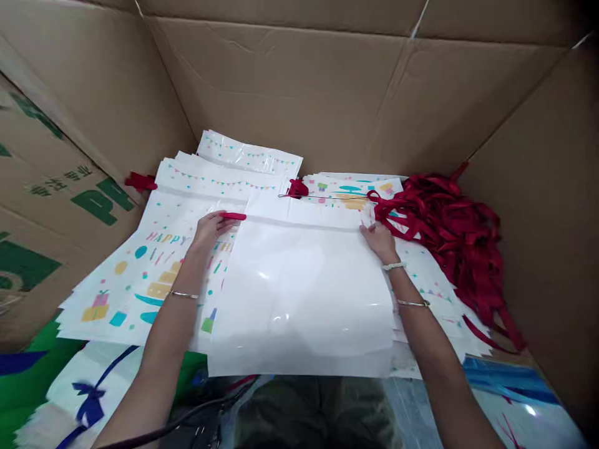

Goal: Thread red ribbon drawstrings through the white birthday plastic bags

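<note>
A plain white plastic bag (299, 293) lies face up before me, with a folded hem channel across its top. At its upper left corner my left hand (209, 231) pinches a short red ribbon end (233, 216) that sticks out beside the hem. The fingers of my right hand (380, 241) close on the bag's upper right corner; their tips are partly hard to make out. Just above the bag lies a thin wire threader (327, 197), with red ribbon looped at its right end. That ribbon runs toward a large tangled heap of red ribbon (461, 243) on the right.
Printed birthday bags (159, 249) are stacked at left, and more printed bags (349, 185) lie behind and at right. Tall cardboard walls (290, 87) enclose the back and sides. A white bundle with a blue bow (88, 402) sits lower left, and a blue-topped package (510, 380) lower right.
</note>
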Motion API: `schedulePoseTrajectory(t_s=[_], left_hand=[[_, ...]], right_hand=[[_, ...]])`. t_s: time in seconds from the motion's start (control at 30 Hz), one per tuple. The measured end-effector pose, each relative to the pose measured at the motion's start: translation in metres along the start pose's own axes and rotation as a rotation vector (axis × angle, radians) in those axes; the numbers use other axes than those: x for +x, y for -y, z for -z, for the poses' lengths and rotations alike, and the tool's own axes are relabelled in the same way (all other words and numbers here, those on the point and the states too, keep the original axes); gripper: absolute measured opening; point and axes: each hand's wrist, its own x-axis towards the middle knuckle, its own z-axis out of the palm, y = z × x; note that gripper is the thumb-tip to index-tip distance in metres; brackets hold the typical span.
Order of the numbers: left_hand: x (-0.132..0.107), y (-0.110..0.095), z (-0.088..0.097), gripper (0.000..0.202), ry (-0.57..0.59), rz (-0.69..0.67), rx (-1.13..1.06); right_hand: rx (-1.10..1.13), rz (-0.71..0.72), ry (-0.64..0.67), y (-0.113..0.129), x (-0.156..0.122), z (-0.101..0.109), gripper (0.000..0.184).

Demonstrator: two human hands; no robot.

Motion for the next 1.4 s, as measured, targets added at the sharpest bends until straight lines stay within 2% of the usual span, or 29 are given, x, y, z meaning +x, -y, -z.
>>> schedulePoseTrajectory(t_s=[0.07, 0.23, 0.53, 0.63, 0.73, 0.87, 1.0, 1.1, 1.17, 1.27, 1.4], left_hand=[[0.002, -0.001, 0.0, 0.019, -0.014, 0.033, -0.022], [0.005, -0.002, 0.002, 0.029, -0.002, 0.049, -0.055], [0.001, -0.003, 0.004, 0.015, 0.018, -0.007, -0.025], [0.001, -0.001, 0.006, 0.016, 0.042, -0.047, 0.011], [0.002, 0.003, 0.007, 0.026, 0.051, -0.104, 0.045], [0.006, 0.009, 0.008, 0.033, 0.028, -0.19, 0.072], [0.009, 0.013, 0.008, 0.035, 0.002, -0.238, 0.096], [0.009, 0.013, 0.007, 0.035, 0.002, -0.246, 0.096], [0.009, 0.014, 0.006, 0.035, 0.004, -0.251, 0.095], [0.011, 0.015, 0.007, 0.033, -0.004, -0.255, 0.094], [0.013, 0.018, 0.009, 0.032, -0.005, -0.268, 0.089]], right_hand=[[-0.001, -0.001, 0.028, -0.002, 0.002, -0.002, 0.039], [0.037, -0.001, 0.081, -0.005, 0.007, -0.004, 0.035], [0.099, -0.04, 0.081, -0.004, 0.008, -0.003, 0.034], [0.118, -0.047, 0.087, -0.003, 0.009, -0.003, 0.03], [0.17, -0.049, 0.076, -0.005, 0.011, -0.004, 0.024], [0.224, -0.042, 0.071, -0.007, 0.011, -0.003, 0.026], [0.112, -0.058, 0.055, -0.002, 0.005, 0.002, 0.034], [0.09, -0.058, 0.093, 0.001, 0.004, 0.003, 0.029], [0.14, -0.065, 0.127, 0.0, 0.006, 0.002, 0.023], [0.247, -0.053, 0.11, -0.003, 0.01, -0.002, 0.017], [0.506, -0.067, 0.086, -0.004, 0.012, -0.006, 0.016]])
